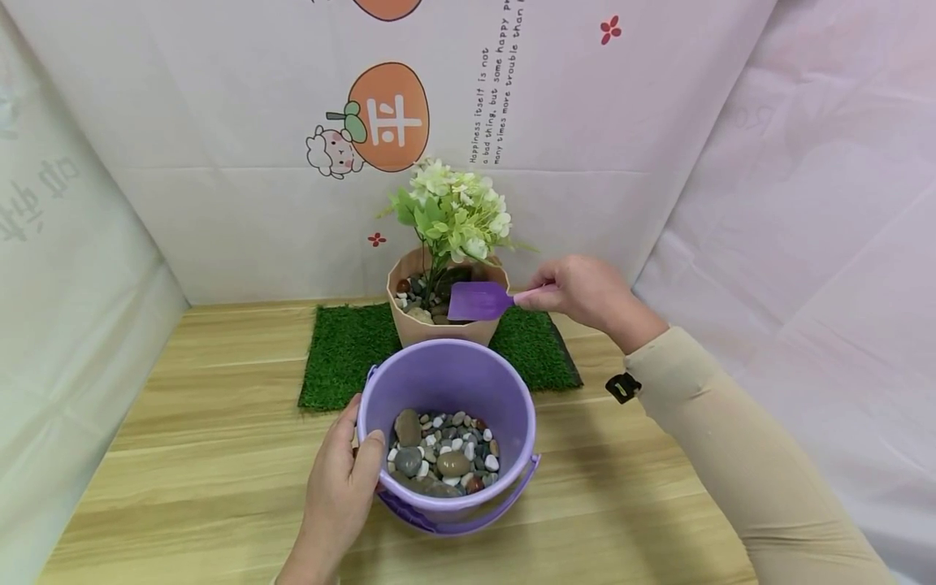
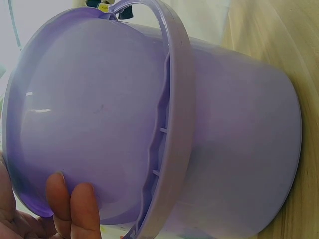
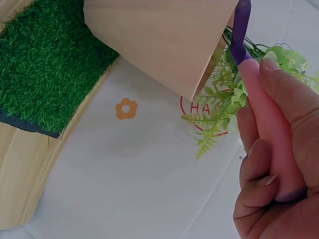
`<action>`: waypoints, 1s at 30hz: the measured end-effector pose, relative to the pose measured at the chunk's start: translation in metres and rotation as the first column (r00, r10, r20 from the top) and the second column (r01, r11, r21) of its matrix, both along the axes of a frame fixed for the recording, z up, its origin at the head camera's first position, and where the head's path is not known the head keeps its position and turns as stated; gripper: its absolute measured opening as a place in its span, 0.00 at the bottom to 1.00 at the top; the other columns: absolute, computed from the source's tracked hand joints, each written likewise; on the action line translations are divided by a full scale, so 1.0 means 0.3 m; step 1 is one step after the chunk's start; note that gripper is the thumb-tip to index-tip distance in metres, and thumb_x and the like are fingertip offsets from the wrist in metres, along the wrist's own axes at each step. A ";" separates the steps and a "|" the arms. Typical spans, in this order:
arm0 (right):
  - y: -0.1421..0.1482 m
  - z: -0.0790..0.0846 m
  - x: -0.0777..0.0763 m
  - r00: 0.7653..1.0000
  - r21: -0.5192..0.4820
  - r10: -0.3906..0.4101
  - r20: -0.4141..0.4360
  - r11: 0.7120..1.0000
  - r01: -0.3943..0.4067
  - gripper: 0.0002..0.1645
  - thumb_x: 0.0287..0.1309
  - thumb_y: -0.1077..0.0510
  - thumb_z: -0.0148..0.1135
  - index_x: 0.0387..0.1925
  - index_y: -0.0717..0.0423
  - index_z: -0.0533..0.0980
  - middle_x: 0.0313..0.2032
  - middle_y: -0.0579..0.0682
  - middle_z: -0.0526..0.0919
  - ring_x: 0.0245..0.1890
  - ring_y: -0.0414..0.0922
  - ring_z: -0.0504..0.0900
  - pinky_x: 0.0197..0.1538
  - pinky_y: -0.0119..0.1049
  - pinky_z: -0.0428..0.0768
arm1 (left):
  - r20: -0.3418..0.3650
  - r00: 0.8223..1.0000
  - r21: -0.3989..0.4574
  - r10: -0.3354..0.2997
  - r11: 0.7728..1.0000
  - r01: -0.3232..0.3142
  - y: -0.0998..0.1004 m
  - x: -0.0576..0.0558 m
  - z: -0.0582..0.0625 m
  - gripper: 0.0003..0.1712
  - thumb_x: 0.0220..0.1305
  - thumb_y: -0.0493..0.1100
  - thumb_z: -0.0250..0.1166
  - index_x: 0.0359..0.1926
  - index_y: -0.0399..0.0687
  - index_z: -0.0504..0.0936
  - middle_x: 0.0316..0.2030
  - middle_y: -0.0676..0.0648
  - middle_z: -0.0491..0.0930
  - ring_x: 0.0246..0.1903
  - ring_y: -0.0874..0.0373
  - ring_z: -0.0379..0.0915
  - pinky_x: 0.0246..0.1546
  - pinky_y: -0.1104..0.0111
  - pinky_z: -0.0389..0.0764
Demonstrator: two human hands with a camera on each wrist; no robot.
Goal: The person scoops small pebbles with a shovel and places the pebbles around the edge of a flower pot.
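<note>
My right hand (image 1: 581,292) grips the pink handle (image 3: 271,129) of a small toy shovel (image 1: 478,301). Its purple blade lies over the opening of a peach-coloured flower pot (image 1: 446,334), and no stones show on it. Inside the pot are stones (image 1: 420,314) and a plant with pale green-white flowers (image 1: 461,207). My left hand (image 1: 340,471) holds a purple bucket (image 1: 448,357) at its left rim, thumb over the edge and fingers (image 2: 84,211) against the outer wall. Pebbles and several larger stones (image 1: 453,464) cover the bucket's bottom.
The pot stands on a green mat of artificial grass (image 1: 347,357), at the back of a wooden table (image 1: 234,455). Printed white cloth (image 1: 241,236) hangs behind and at both sides. The bucket's handle (image 1: 468,528) hangs down at its front.
</note>
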State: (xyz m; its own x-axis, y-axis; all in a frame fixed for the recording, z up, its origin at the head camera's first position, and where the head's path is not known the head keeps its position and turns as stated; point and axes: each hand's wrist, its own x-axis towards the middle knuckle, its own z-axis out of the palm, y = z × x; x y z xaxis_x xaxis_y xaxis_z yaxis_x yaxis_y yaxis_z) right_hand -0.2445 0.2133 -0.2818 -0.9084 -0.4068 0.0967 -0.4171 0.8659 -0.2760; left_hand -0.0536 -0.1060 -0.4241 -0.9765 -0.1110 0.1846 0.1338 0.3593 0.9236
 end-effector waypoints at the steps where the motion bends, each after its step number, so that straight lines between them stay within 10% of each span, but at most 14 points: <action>1: 0.000 0.000 0.001 1.000 0.004 0.000 -0.003 1.000 0.000 0.15 0.62 0.36 0.71 0.36 0.40 0.89 0.31 0.39 0.89 0.32 0.42 0.82 0.36 0.41 0.81 | 0.000 1.000 0.002 -0.001 1.000 0.001 0.000 0.000 0.000 0.31 0.79 0.42 0.51 0.78 0.37 0.64 0.79 0.38 0.59 0.74 0.40 0.62 0.63 0.55 0.81; 8: -0.001 0.001 0.006 1.000 0.020 0.012 -0.009 1.000 -0.012 0.15 0.63 0.37 0.71 0.32 0.40 0.88 0.28 0.39 0.87 0.29 0.42 0.79 0.32 0.39 0.78 | 0.002 1.000 -0.022 0.011 1.000 -0.011 0.000 0.001 0.002 0.31 0.79 0.43 0.52 0.78 0.37 0.64 0.79 0.38 0.60 0.78 0.41 0.56 0.77 0.47 0.64; 30: -0.012 0.006 0.115 0.999 -0.036 0.036 -0.018 0.999 -0.037 0.15 0.64 0.31 0.67 0.35 0.32 0.87 0.32 0.32 0.87 0.32 0.37 0.83 0.38 0.40 0.84 | -0.008 1.000 -0.023 0.007 1.000 -0.007 -0.001 -0.004 -0.002 0.31 0.79 0.43 0.52 0.78 0.38 0.63 0.79 0.39 0.60 0.77 0.41 0.58 0.75 0.53 0.67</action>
State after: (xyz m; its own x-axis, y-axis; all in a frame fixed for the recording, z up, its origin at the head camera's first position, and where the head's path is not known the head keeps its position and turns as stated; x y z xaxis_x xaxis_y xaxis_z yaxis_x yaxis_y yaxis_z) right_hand -0.2101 0.2099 -0.2801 -0.8911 -0.4354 0.1280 -0.4533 0.8396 -0.2993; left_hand -0.0548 -0.1062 -0.4246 -0.9742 -0.1132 0.1953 0.1389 0.3816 0.9138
